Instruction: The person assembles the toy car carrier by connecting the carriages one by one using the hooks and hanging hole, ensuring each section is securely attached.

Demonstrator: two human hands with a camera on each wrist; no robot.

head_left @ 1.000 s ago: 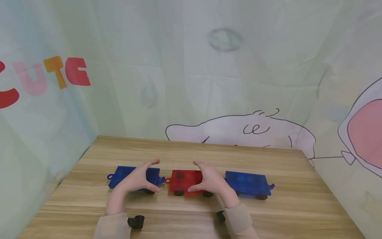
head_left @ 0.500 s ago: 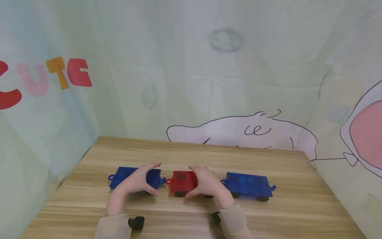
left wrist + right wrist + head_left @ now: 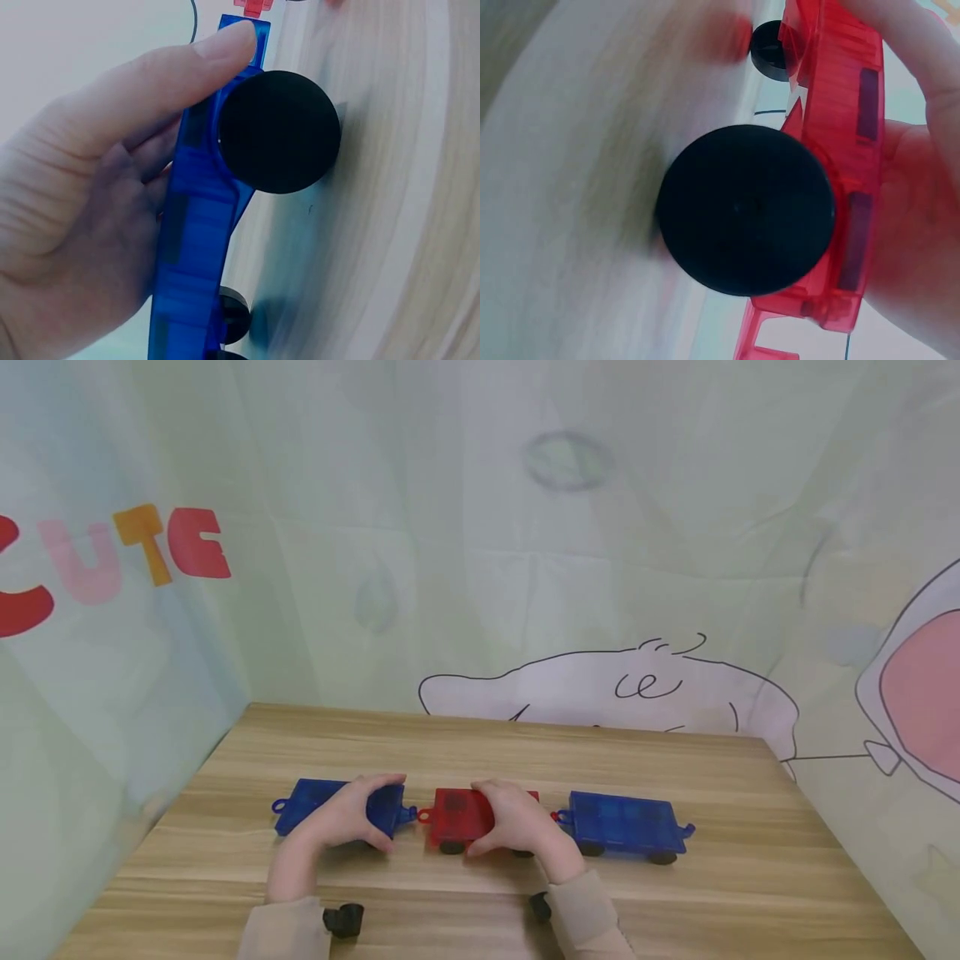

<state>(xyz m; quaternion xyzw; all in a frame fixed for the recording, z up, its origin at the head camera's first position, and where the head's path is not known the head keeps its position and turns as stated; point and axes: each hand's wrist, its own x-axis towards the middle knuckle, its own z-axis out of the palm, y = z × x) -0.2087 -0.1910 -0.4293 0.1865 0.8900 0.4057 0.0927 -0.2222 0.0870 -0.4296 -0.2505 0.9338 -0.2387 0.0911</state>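
Thumb and fingers (image 3: 489, 789) spread across the red car (image 3: 452, 818), the right hand (image 3: 521, 818) grips it, while left of the red car the left hand (image 3: 343, 814), similarly spread, grips a blue car (image 3: 386, 808), and right of it stands a second blue car (image 3: 626, 822).

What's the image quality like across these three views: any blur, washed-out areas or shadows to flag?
Head view: soft, even light, tabletop grain legible. Left wrist view: backdrop washed out, bluish shadow on the tabletop beside the blue train car. Right wrist view: tabletop smeared by blur, red train car sharper.
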